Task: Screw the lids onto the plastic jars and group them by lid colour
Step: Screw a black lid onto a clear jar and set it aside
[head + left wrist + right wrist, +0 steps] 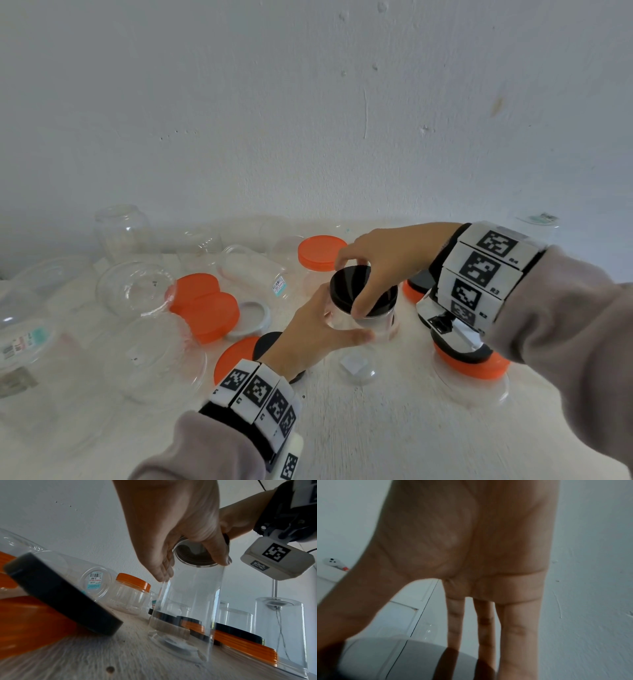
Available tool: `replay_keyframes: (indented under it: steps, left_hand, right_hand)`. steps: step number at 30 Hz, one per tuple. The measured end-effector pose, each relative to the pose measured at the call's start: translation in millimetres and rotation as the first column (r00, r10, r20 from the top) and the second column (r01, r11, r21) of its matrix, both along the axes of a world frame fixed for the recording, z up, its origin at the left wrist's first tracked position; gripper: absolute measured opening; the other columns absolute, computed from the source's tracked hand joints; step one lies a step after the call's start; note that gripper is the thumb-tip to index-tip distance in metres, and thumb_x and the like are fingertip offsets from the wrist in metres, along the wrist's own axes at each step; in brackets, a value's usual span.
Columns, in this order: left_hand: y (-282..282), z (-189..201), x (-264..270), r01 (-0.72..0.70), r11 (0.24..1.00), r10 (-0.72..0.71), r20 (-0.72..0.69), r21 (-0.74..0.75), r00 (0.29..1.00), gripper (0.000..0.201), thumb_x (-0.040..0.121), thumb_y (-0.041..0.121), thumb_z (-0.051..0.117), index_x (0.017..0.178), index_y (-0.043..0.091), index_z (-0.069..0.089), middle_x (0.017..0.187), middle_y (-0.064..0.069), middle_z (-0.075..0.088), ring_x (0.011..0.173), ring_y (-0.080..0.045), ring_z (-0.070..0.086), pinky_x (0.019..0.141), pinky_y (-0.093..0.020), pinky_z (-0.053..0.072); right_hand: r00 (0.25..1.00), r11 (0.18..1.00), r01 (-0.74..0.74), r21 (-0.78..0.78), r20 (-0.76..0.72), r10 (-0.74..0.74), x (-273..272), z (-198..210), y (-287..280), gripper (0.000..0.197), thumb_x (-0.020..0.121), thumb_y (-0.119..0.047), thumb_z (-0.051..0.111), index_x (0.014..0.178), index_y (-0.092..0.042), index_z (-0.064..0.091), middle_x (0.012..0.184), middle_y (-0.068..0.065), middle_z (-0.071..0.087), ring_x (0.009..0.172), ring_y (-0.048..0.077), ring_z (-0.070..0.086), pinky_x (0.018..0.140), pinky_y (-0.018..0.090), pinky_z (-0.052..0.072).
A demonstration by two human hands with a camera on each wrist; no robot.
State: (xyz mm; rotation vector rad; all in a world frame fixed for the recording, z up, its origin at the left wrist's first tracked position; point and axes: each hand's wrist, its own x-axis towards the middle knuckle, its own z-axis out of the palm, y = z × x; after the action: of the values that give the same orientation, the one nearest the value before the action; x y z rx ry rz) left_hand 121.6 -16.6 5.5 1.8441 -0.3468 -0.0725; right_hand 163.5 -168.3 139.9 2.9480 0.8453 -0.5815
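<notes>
In the head view a clear plastic jar (373, 325) stands upright at the table's middle. My left hand (329, 322) grips its body from the left, thumb across the front. My right hand (373, 284) comes from above, and its thumb and fingertips pinch the rim of a black lid (346, 291) sitting slightly tilted on the jar's mouth. The left wrist view shows my left hand (180, 540) wrapped round the jar (188, 608), with the lid's underside (193, 557) seen through the wall. The right wrist view shows my right hand (471, 547) with fingers reaching down; the lid is blurred.
Several empty clear jars (133, 291) lie at the left. Loose orange lids (205, 308), a white lid (251, 317) and a black lid (267, 342) sit near my left wrist. An orange-lidded jar (320, 253) stands behind, and another (476, 370) sits upside down at the right.
</notes>
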Motion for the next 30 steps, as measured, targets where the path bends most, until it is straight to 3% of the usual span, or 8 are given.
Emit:
replay_keyframes:
  steps: [4,7,10,13,21,23,26,30]
  left_hand:
    - [-0.3,0.2,-0.4,0.020,1.000,-0.020,0.000,-0.005,1.000,0.084,0.072,0.027,0.084,0.141,0.033,0.037,0.136,0.018,0.051,0.127,0.000,0.045,0.104,-0.024,0.037]
    - [-0.4,-0.4,-0.3,0.013,1.000,-0.013,0.002,-0.010,1.000,0.082,0.072,0.024,0.084,0.139,0.032,0.038,0.133,0.018,0.052,0.124,0.004,0.046,0.099,-0.017,0.037]
    - [-0.4,-1.0,-0.1,-0.001,1.000,0.001,0.003,-0.008,1.000,0.078,0.070,0.025,0.084,0.134,0.033,0.040,0.131,0.017,0.054,0.122,0.005,0.047,0.095,-0.012,0.036]
    - [-0.3,-1.3,-0.2,-0.002,1.000,0.002,0.003,-0.006,1.000,0.078,0.070,0.026,0.085,0.134,0.035,0.040,0.130,0.018,0.054,0.121,0.006,0.047,0.094,-0.012,0.036]
    - [-0.1,0.3,-1.1,0.011,1.000,-0.011,-0.005,-0.010,1.000,0.082,0.071,0.027,0.085,0.139,0.031,0.039,0.133,0.015,0.054,0.126,-0.004,0.048,0.108,-0.030,0.037]
    - [0.0,0.0,-0.8,0.007,1.000,-0.007,-0.007,-0.010,1.000,0.081,0.071,0.025,0.084,0.138,0.030,0.039,0.133,0.014,0.054,0.125,-0.004,0.048,0.106,-0.027,0.038]
    - [-0.6,-0.9,-0.6,-0.003,1.000,0.003,-0.005,-0.012,1.000,0.078,0.071,0.023,0.084,0.135,0.031,0.040,0.131,0.017,0.054,0.121,0.004,0.048,0.092,-0.008,0.039]
    - [-1.4,-0.7,-0.8,0.000,1.000,0.000,0.001,-0.004,1.000,0.079,0.071,0.024,0.084,0.134,0.035,0.037,0.130,0.021,0.052,0.117,0.013,0.045,0.085,-0.001,0.036]
  right_hand:
    - [0.995,0.998,0.058,-0.009,0.081,-0.057,-3.4,-7.4,2.0,0.076,0.057,-0.082,0.063,0.111,-0.030,0.048,0.098,-0.007,0.057,0.075,0.016,0.066,0.064,0.031,0.052]
    - [0.998,0.998,0.060,-0.013,0.016,-0.060,-3.8,-3.8,-0.7,0.081,0.058,-0.077,0.068,0.124,-0.036,0.045,0.115,-0.012,0.053,0.099,0.016,0.060,0.086,0.038,0.052]
    - [0.999,0.999,-0.004,-0.033,-0.051,0.002,-5.3,2.2,-2.3,0.087,0.065,-0.055,0.080,0.139,-0.044,0.034,0.130,-0.015,0.040,0.120,0.014,0.043,0.101,0.039,0.042]
    - [0.999,1.000,-0.028,-0.002,-0.029,0.028,-5.2,1.4,-2.6,0.083,0.066,-0.050,0.081,0.137,-0.043,0.038,0.130,-0.014,0.041,0.120,0.013,0.043,0.098,0.036,0.043]
    - [0.995,0.997,0.069,-0.033,0.068,-0.066,-7.0,-6.6,0.9,0.083,0.055,-0.082,0.063,0.119,-0.031,0.047,0.104,-0.010,0.053,0.095,0.019,0.062,0.084,0.040,0.053]
    - [0.997,0.997,0.066,-0.030,0.046,-0.065,-6.7,-5.0,0.5,0.083,0.057,-0.079,0.066,0.124,-0.034,0.046,0.111,-0.011,0.052,0.101,0.017,0.059,0.088,0.040,0.051]
    - [0.999,1.000,-0.009,-0.006,-0.033,0.009,-6.8,-0.4,-0.4,0.080,0.067,-0.055,0.077,0.136,-0.048,0.038,0.118,-0.019,0.038,0.114,0.009,0.042,0.097,0.034,0.042]
    - [0.997,0.998,-0.059,0.020,-0.040,0.060,-3.9,0.3,-2.8,0.077,0.071,-0.045,0.079,0.136,-0.054,0.038,0.116,-0.020,0.034,0.113,0.007,0.037,0.092,0.029,0.038]
